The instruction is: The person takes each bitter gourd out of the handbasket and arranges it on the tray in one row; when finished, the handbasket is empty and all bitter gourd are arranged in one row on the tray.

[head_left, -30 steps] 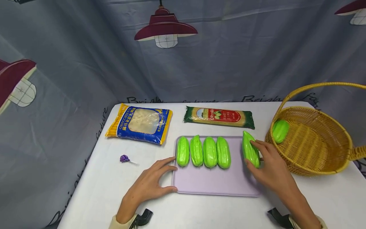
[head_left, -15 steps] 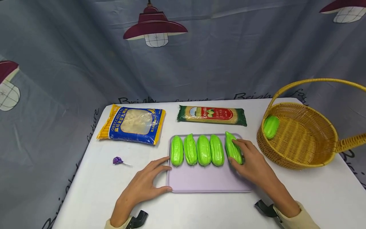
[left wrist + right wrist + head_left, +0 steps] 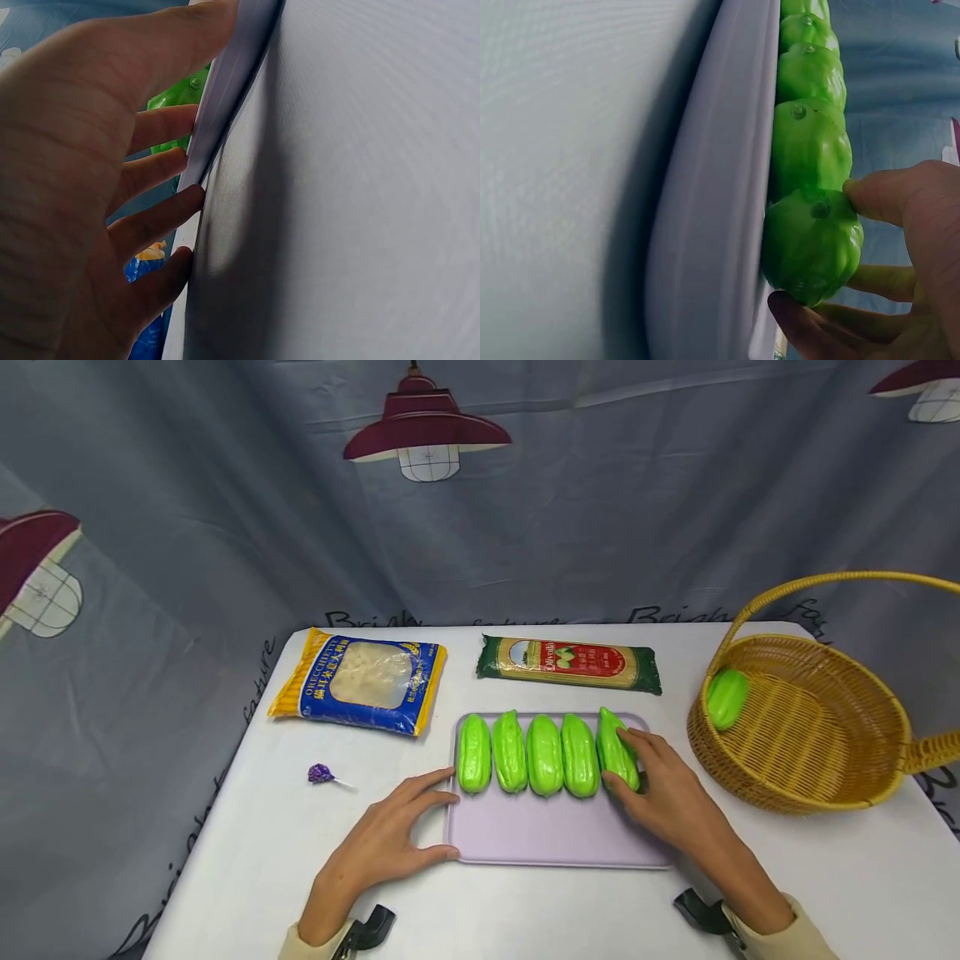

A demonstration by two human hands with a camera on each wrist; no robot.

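Note:
A lilac tray [image 3: 540,837] lies on the white table, bearing several shiny green ridged gourds [image 3: 544,756] side by side along its far half. My right hand [image 3: 670,797] holds the rightmost gourd [image 3: 611,747] between thumb and fingers at the row's right end. In the right wrist view that gourd [image 3: 810,244] sits against its neighbour, thumb on one side and fingertips on the other. My left hand [image 3: 382,842] rests at the tray's left edge, fingers spread and touching the rim. The left wrist view shows those fingertips along the tray's side [image 3: 240,45].
A yellow wicker basket [image 3: 802,806] with a tall handle stands at the right, one green gourd [image 3: 727,699] inside. Behind the tray lies a pasta packet [image 3: 570,664]. A blue and yellow orecchiette bag [image 3: 360,685] and a purple lollipop [image 3: 321,774] lie to the left.
My right hand has brought the gourd leftward from the tray's right edge, closing the gap to the row. My left hand stays at the tray's left edge. The head view has shifted slightly.

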